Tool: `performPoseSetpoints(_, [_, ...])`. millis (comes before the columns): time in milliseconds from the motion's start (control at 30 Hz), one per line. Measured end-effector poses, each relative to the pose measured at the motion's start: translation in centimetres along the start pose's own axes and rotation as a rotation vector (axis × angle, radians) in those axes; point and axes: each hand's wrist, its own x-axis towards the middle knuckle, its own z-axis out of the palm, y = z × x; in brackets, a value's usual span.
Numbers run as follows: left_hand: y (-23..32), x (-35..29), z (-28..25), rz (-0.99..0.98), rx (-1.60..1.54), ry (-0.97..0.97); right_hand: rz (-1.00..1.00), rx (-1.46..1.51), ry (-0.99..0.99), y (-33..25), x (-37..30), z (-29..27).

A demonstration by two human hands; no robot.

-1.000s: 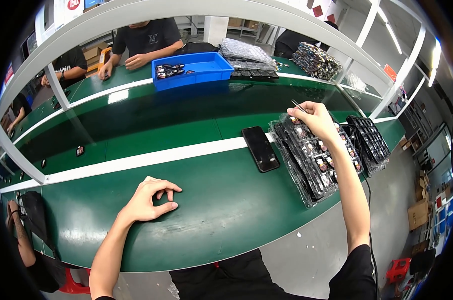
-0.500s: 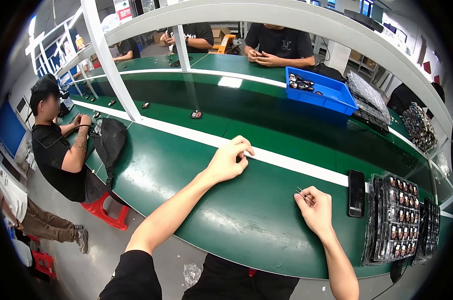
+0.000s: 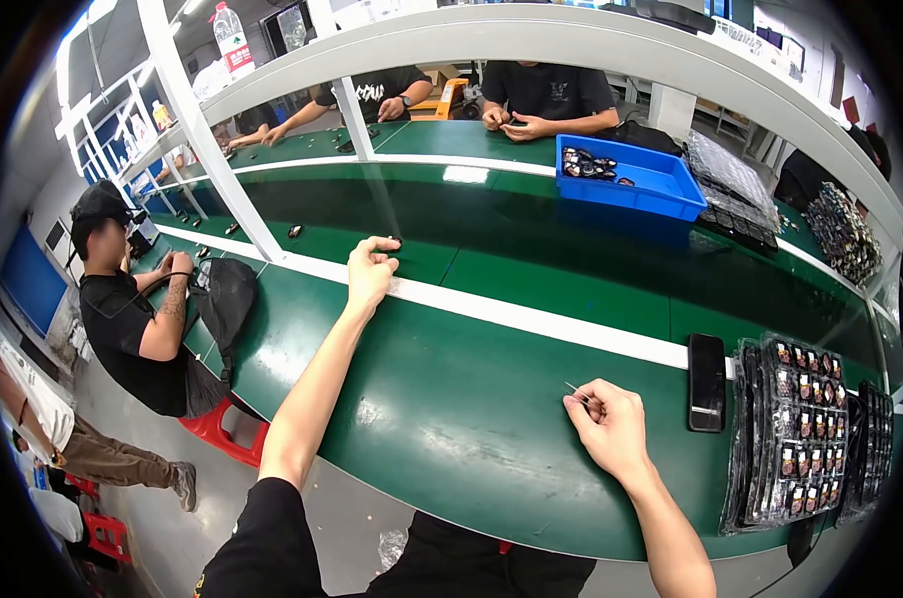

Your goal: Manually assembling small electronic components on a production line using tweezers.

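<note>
My left hand (image 3: 371,271) reaches over the white rail onto the dark green belt. Its fingertips are at a small black part (image 3: 395,242), partly hidden by them; the thumb stays apart from the index finger. In my right hand (image 3: 611,427), above the green worktop (image 3: 451,429), a pair of thin metal tweezers (image 3: 574,390) is pinched, tips pointing up and left. A black phone (image 3: 706,383) lies to the right of that hand. Beside the phone stand stacked clear trays (image 3: 790,434) holding rows of small dark parts.
A blue bin (image 3: 631,189) with black parts stands across the belt. Another small part (image 3: 295,230) lies on the belt farther left. A white shelf frame (image 3: 207,130) rises over the line. At left a seated co-worker (image 3: 137,309) is near a black bag (image 3: 224,299); others sit opposite.
My left hand has moved left and away from me, from the white rail to the small part on the belt. My right hand has shifted slightly left, still with the tweezers.
</note>
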Motion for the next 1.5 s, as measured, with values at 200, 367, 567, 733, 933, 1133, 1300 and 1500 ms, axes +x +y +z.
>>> performPoseSetpoints(200, [8.5,-11.1,7.1,-0.136,-0.874,-0.681,0.343,0.543,-0.033,0.6,-0.1,-1.1])
performPoseSetpoints(367, [11.5,-18.9,10.3,-0.368,-1.187,-0.950,0.432,0.876,-0.080,-2.4,0.2,-1.1])
performPoseSetpoints(567, [11.0,-20.9,11.3,-0.493,-1.083,-0.952,0.333,0.831,-0.051,-2.9,-0.4,-0.5])
performPoseSetpoints(733, [11.1,-21.8,11.3,-0.527,-1.092,-0.961,0.216,0.793,0.001,-3.3,-1.2,0.5])
performPoseSetpoints(933, [10.4,-21.9,11.5,-0.517,-1.136,-0.970,-0.038,0.475,0.114,-3.7,-1.1,0.3])
performPoseSetpoints(1133, [10.1,-21.9,11.9,-0.492,-1.125,-0.967,-0.156,0.381,0.170,-3.3,-1.2,0.5])
performPoseSetpoints(1300, [10.2,-21.9,11.9,-0.525,-1.086,-0.932,-0.170,0.357,0.178,-3.4,-1.2,0.5])
performPoseSetpoints(1500, [9.8,-21.8,12.0,-0.508,-1.120,-0.966,-0.101,0.381,0.133,-3.3,-1.5,0.6])
